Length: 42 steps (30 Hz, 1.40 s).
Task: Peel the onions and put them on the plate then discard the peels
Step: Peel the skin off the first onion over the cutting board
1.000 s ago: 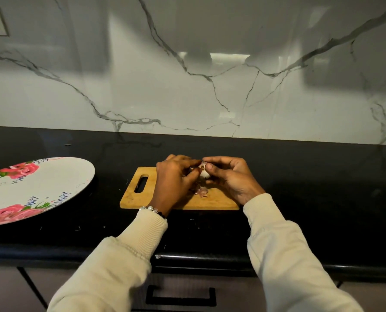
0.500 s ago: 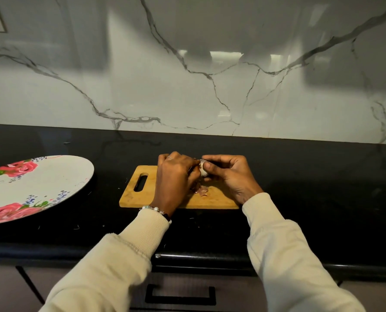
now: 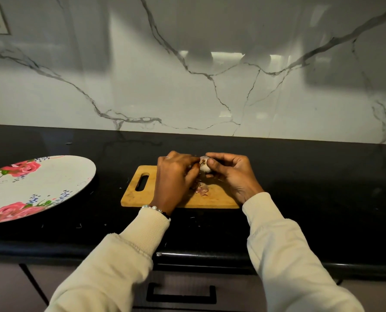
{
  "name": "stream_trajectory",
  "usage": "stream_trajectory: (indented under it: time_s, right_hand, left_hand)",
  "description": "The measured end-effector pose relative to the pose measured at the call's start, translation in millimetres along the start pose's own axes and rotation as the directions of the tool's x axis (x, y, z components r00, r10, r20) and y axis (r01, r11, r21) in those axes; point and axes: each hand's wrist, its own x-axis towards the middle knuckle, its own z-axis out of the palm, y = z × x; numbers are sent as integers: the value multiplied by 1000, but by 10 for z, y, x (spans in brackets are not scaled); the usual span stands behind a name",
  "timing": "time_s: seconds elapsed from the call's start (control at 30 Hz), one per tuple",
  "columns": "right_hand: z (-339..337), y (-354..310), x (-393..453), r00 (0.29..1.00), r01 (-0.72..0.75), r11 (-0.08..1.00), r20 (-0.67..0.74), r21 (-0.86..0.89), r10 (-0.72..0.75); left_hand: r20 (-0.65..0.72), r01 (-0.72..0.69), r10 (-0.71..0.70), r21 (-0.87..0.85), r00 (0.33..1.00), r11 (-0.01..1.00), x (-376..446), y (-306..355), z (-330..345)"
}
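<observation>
Losing grip is the main risk I see here: the small, pale, partly skinned onion point(image 3: 205, 165) is held above the far edge of the rectangular light-wood cutting board with a slot handle point(image 3: 142, 194), and a slick peeled surface could slip out and roll across the glossy black stone countertop point(image 3: 311, 199) or off its front edge. A hard tug on a stubborn strip of skin would be the likely cause.

Nearest the camera, two cream knitted sleeves reach forward over the counter's front lip; a beaded bracelet point(image 3: 152, 208) sits at the left wrist. Beyond them, the left hand point(image 3: 175, 176) has its fingers curled in against the onion's left side, apparently pinching at the skin, though the exact contact is hidden. The right hand point(image 3: 230, 171) grips the onion from the right, thumb across its front.

A few purplish-pink papery onion peels point(image 3: 201, 189) lie on the board just below the hands. They are light, so a sweep of a sleeve could scatter them onto the dark counter, where they would be harder to gather.

The onion looks whitish, with brownish flecks of skin left near its top. The large round white plate painted with pink roses point(image 3: 59, 176) lies well apart to the left, holding no onions that I can see.
</observation>
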Motion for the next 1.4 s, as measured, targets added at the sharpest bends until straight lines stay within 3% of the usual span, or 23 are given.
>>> stream_trajectory:
  time_s: [0.37, 0.47, 0.63, 0.8, 0.93, 1.1, 1.4]
  right_hand:
    - [3, 17, 7, 999, 15, 992, 40, -127, -9]
    - [15, 38, 28, 999, 6, 994, 37, -111, -2]
    - [2, 38, 47, 1000, 26, 994, 13, -103, -25]
    - [-25, 30, 64, 1000, 19, 996, 7, -88, -18]
    - [-23, 49, 77, 1000, 28, 995, -3, -96, -29]
    - [-16, 5, 32, 999, 34, 993, 25, -113, -31]
    - [14, 13, 9, 999, 16, 974, 38, -227, -8]
  left_hand:
    - [29, -120, 117, 354, 993, 928, -13, 7, 32]
    - [13, -57, 56, 347, 998, 936, -1, 18, 38]
    - [-59, 168, -159, 223, 985, 960, 24, -29, 27]
    - [-95, 241, -228, 162, 969, 957, 22, -29, 9]
    - [-116, 135, -119, 141, 986, 981, 12, -27, 0]
    - [-10, -12, 14, 150, 1000, 989, 2, 0, -20]
    - [189, -296, 239, 394, 953, 870, -4, 31, -66]
